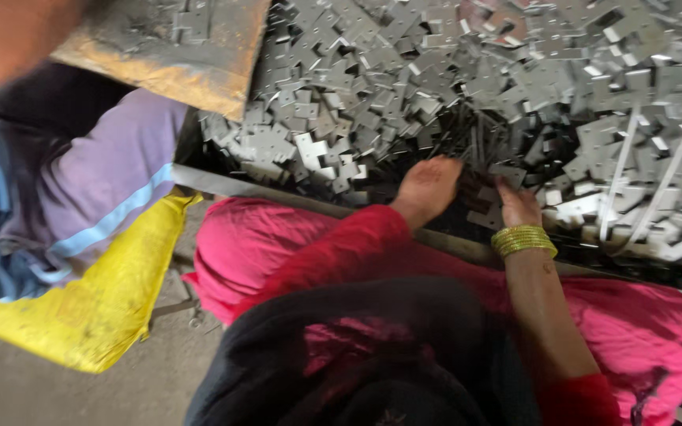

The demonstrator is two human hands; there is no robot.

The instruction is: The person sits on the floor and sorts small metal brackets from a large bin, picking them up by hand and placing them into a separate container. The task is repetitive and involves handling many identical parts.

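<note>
Right then, my right hand [518, 207] was down among the flat metal plates [404, 87], small grey stamped pieces with square holes, heaped in a big loose pile just beyond my knees. My fingers were buried in the dark hollow at the near edge of the heap, touching a few plates, but I could not tell whether my grip had closed on any or lay loose. Gold bangles [523, 240] sat on that wrist. My bare foot [426, 189] rested just beside the hand, toes against the same edge. My left hand was out of view. A metal rail [278, 196] ran between the heap and my pink clothing [262, 244]. I judged the plates' cut edges could nick my fingers or toes, and the slope above could slide onto them if I pulled from below.
</note>
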